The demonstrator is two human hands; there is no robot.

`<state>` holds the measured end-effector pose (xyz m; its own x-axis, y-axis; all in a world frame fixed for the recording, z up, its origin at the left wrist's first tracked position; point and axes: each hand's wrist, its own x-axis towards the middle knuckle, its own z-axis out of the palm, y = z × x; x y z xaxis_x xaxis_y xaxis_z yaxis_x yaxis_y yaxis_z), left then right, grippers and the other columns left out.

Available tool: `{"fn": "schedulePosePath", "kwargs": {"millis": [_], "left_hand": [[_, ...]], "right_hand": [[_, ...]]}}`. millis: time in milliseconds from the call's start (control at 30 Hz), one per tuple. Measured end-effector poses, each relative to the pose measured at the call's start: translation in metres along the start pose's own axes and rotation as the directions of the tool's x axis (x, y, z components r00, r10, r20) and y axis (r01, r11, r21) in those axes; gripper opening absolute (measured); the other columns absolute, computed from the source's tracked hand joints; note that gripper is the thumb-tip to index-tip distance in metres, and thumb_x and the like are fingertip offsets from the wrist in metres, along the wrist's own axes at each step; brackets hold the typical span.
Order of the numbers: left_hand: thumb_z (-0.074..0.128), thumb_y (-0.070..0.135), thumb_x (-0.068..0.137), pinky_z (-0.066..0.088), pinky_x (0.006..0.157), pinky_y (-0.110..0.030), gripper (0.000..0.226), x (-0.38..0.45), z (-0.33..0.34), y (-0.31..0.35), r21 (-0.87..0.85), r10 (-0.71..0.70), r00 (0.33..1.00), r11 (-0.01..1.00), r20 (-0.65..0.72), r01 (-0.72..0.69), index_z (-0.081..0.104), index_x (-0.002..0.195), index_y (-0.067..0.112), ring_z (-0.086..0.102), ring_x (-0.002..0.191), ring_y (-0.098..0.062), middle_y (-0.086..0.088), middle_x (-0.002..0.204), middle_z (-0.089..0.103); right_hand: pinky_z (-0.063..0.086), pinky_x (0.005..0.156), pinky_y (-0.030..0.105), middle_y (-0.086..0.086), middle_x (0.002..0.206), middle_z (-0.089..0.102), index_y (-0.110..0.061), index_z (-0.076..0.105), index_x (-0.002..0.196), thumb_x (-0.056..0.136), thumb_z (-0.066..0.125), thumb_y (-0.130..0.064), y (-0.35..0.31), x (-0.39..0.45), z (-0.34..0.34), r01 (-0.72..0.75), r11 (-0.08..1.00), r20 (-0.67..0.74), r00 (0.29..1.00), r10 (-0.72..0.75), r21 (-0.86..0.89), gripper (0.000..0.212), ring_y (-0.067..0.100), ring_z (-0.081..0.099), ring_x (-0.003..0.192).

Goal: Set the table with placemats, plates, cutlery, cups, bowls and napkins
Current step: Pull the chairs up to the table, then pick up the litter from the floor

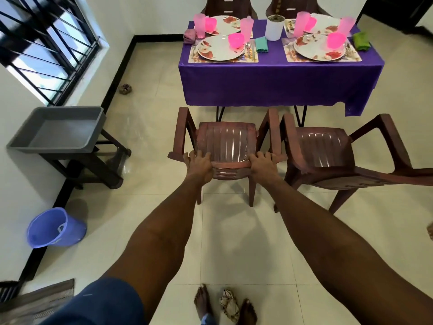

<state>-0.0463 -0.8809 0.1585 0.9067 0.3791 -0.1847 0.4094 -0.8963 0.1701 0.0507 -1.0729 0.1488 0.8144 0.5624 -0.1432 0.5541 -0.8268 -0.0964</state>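
A table under a purple cloth [281, 83] stands ahead. It carries floral placemats [194, 57], floral plates [216, 49], pink bowls [236, 40], pink cups [246, 28], cutlery [248, 49] and folded napkins [262, 44]. A white holder [274, 29] stands in the middle. A brown plastic chair [226, 141] faces the table's near left setting. My left hand [198, 164] and my right hand [263, 163] both grip the top rail of its backrest.
A second brown chair [328, 148] stands to the right, turned slightly. Left of me are a grey tub [56, 132] on a dark stand and a tipped blue bucket [55, 228]. A crumpled cloth [229, 303] lies by my feet. Two more chairs stand behind the table.
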Motion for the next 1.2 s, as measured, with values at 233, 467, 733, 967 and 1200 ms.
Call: {"fn": "schedulePosePath", "kwargs": {"millis": [233,467,733,967,1200], "left_hand": [[0.054,0.029,0.090,-0.016,0.115,-0.055,0.079,-0.014,0.004,-0.005,-0.061,0.060,0.993,0.997,0.105,-0.054,0.010,0.154,0.014,-0.014,0.147,-0.040,-0.020,0.161,-0.002],[0.055,0.022,0.086,-0.018,0.117,-0.050,0.101,-0.048,0.002,-0.019,-0.034,0.172,0.976,0.985,0.132,-0.169,-0.020,0.152,0.010,-0.031,0.143,-0.035,-0.019,0.157,-0.030],[0.047,0.015,0.088,0.028,0.117,-0.046,0.059,-0.107,0.021,-0.038,-0.332,0.068,0.994,0.939,-0.085,-0.093,0.032,0.145,0.006,0.024,0.143,-0.038,-0.018,0.152,0.032],[0.045,0.017,0.095,0.041,0.101,-0.044,0.040,-0.237,0.096,-0.026,-0.211,-0.051,0.998,0.977,-0.029,0.043,0.049,0.133,0.003,0.048,0.123,-0.037,-0.019,0.131,0.056],[0.047,0.019,0.094,0.047,0.090,-0.041,0.029,-0.395,0.194,0.007,-0.250,-0.159,0.960,0.944,0.232,0.217,0.059,0.117,0.004,0.056,0.112,-0.037,-0.016,0.118,0.063]], "right_hand": [[0.013,0.118,0.052,0.019,0.146,0.029,-0.016,0.026,0.148,0.091,0.058,-0.022,-0.006,-0.007,-0.009,-0.071,0.996,0.079,0.995,0.066,0.060,0.067,0.039,0.021,0.139],[-0.011,0.119,0.051,0.014,0.160,-0.023,-0.015,-0.019,0.153,0.090,0.051,-0.024,-0.037,-0.059,0.022,-0.069,0.997,-0.009,0.998,0.070,0.031,0.095,0.032,-0.025,0.146],[0.010,0.122,0.047,0.017,0.161,0.012,-0.006,0.013,0.154,0.088,0.051,-0.009,-0.070,-0.110,0.001,-0.073,0.984,-0.048,0.996,0.081,0.162,0.076,0.034,0.008,0.149],[0.041,0.099,0.043,0.019,0.126,0.054,0.000,0.051,0.125,0.078,0.052,-0.006,-0.089,-0.210,0.055,0.033,0.987,-0.036,0.999,-0.028,0.160,0.047,0.037,0.050,0.117],[0.046,0.092,0.039,0.016,0.121,0.057,-0.003,0.056,0.118,0.088,0.048,-0.007,-0.064,-0.371,0.149,-0.077,0.979,0.324,0.946,0.011,0.190,0.031,0.035,0.056,0.112]]}}
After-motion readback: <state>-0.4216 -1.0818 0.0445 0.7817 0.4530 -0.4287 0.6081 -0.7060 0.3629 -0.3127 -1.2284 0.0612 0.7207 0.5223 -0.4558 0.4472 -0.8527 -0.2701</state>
